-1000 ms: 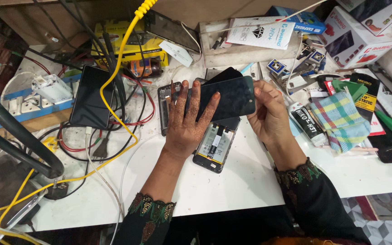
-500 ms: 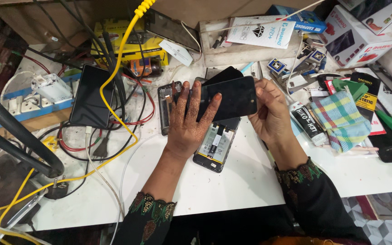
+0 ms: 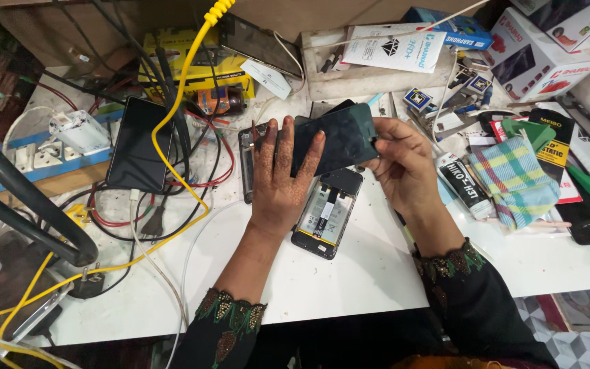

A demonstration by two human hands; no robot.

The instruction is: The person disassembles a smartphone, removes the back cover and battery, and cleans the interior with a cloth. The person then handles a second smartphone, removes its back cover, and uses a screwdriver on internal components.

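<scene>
Holding a dark phone screen panel [image 3: 336,139] between them, both hands work just above the white counter [image 3: 349,280]. The left hand [image 3: 283,179] lies flat with its fingers spread across the panel's left part, palm down, pressing on the glass rather than curled around it. The right hand [image 3: 404,164] grips the panel's right edge, thumb on the top face and fingers folded behind it, so the panel sits slightly tilted between the two hands.

Directly below the panel, between the wrists, an opened phone body [image 3: 327,213] lies face up on the counter, its battery and inner parts exposed; the left hand's heel is just beside it. Under the left hand's fingers a dark phone frame [image 3: 246,164] lies on the counter, partly hidden.

Left of the left hand, a black tablet-like slab [image 3: 139,145] rests among red, black and white cables, and a thick yellow coiled cable [image 3: 184,82] runs from the top edge down past it towards the near left corner. Further left sits a white power strip [image 3: 39,156] on a blue base.

Right of the right hand lies a white tube [image 3: 464,186], touching a folded checked cloth [image 3: 513,179] in blue, yellow and pink. Beyond both hands, cartons, small tools and a yellow box [image 3: 199,67] crowd the far side of the counter.
</scene>
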